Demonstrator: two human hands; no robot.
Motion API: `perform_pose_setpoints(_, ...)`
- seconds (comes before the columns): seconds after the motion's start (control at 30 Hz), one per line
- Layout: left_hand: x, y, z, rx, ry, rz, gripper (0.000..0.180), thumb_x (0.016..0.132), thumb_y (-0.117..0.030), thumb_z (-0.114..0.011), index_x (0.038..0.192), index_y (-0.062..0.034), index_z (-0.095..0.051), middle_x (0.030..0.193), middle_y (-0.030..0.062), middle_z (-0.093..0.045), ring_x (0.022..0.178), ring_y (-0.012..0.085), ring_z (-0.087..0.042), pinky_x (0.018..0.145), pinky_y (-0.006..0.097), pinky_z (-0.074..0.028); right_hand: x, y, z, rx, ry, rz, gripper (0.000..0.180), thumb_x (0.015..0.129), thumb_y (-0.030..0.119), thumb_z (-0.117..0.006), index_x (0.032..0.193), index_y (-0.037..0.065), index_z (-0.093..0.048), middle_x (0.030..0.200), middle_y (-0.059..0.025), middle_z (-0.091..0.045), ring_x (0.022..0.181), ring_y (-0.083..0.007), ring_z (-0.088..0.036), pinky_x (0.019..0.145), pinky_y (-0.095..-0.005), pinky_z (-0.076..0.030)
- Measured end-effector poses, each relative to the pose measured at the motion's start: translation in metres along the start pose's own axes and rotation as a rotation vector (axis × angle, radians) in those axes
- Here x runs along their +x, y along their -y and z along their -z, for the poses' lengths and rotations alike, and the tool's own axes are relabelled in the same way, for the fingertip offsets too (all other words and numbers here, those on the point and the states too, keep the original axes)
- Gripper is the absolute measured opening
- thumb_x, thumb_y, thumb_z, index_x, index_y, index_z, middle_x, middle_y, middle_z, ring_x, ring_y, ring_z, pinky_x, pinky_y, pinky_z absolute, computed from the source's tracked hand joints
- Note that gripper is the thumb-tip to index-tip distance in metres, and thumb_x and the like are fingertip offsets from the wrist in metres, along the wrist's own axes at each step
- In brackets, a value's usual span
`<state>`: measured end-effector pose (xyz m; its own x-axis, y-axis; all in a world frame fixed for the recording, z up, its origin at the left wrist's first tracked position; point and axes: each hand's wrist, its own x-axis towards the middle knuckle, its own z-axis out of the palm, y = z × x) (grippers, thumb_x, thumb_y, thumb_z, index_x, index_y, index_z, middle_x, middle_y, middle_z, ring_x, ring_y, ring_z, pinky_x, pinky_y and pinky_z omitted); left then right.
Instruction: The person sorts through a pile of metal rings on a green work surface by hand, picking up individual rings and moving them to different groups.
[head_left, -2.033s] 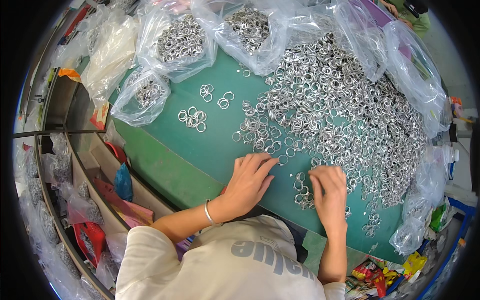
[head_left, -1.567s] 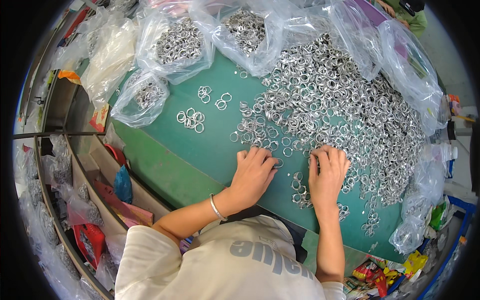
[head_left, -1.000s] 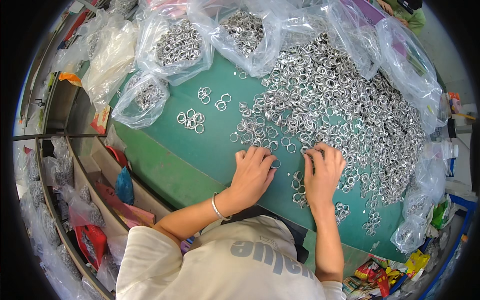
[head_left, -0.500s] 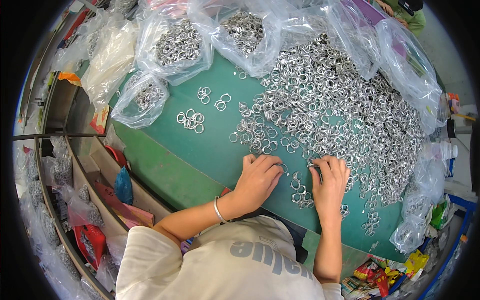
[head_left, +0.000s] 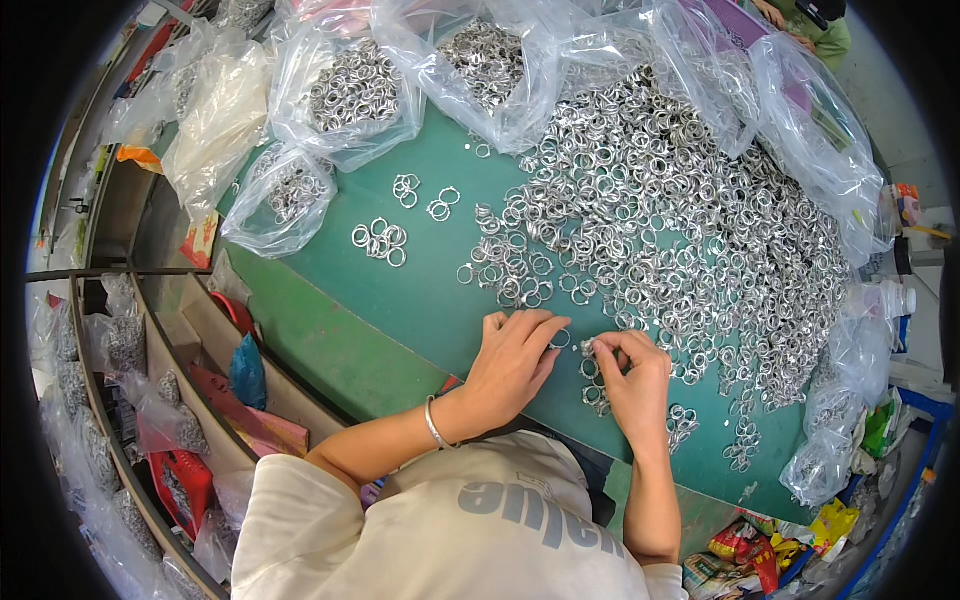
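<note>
My left hand (head_left: 508,362), a bangle on its wrist, is closed with its fingertips pinching a silver metal ring (head_left: 560,338) just above the green table. My right hand (head_left: 636,378) is closed too, thumb and forefinger pressed together at the top of a small cluster of rings (head_left: 594,398); a ring seems to be in the pinch, partly hidden by the fingers. Another small group of rings (head_left: 682,428) lies beside my right wrist. Beyond both hands spreads a large heap of silver rings (head_left: 690,210).
Small groups of rings (head_left: 380,240) lie on the green table (head_left: 340,200) at left. Open plastic bags of rings (head_left: 358,90) stand along the far edge. Shelves (head_left: 180,330) with bagged parts curve along the left. Crumpled colourful packets (head_left: 745,550) sit lower right. Another person (head_left: 822,35) is at the far right.
My right hand has moved left and slightly nearer, to the small cluster, uncovering the rings beside its wrist. My left hand stays nearly in place with its ring.
</note>
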<state>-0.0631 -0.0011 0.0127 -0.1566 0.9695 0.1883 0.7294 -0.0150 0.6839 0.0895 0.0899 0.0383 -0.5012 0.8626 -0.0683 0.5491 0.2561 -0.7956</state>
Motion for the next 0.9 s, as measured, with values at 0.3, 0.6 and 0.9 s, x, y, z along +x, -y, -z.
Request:
perform_pose_setpoints(0.3,-0.002,0.007,0.001,0.003,-0.012,0.011,0.039,0.078,-0.001,-0.069,0.115,-0.0083,-0.058,0.106,0.007,-0.053,0.092,0.0233,-0.054,0.084,0.039,-0.034,0.005,0.002,-0.008,-0.126,-0.056,0.075,0.005,0.082,0.002,-0.066,0.081,-0.002,-0.065,0.073,-0.0132,-0.061,0.066,-0.0294,-0.058,0.059,-0.0379,-0.045)
perform_pose_setpoints(0.6,-0.001,0.007,-0.001,0.016,-0.008,-0.011,0.038,0.078,0.0,-0.068,0.114,-0.0078,-0.058,0.107,0.0067,-0.053,0.094,0.0235,-0.053,0.085,0.04,-0.034,0.01,-0.03,0.024,-0.469,-0.362,0.046,0.007,0.085,0.005,-0.064,0.088,-0.001,-0.065,0.082,-0.0133,-0.061,0.076,-0.0312,-0.058,0.068,-0.0409,-0.047)
perform_pose_setpoints(0.9,0.012,-0.013,-0.008,-0.069,-0.011,-0.096,0.039,0.078,0.0,-0.067,0.116,-0.0068,-0.059,0.106,0.0069,-0.056,0.094,0.0233,-0.054,0.083,0.038,-0.035,-0.016,-0.015,0.04,-0.207,-0.095,0.035,0.017,0.078,0.0,-0.069,0.094,0.001,-0.065,0.083,-0.0122,-0.061,0.077,-0.0292,-0.058,0.072,-0.0383,-0.046)
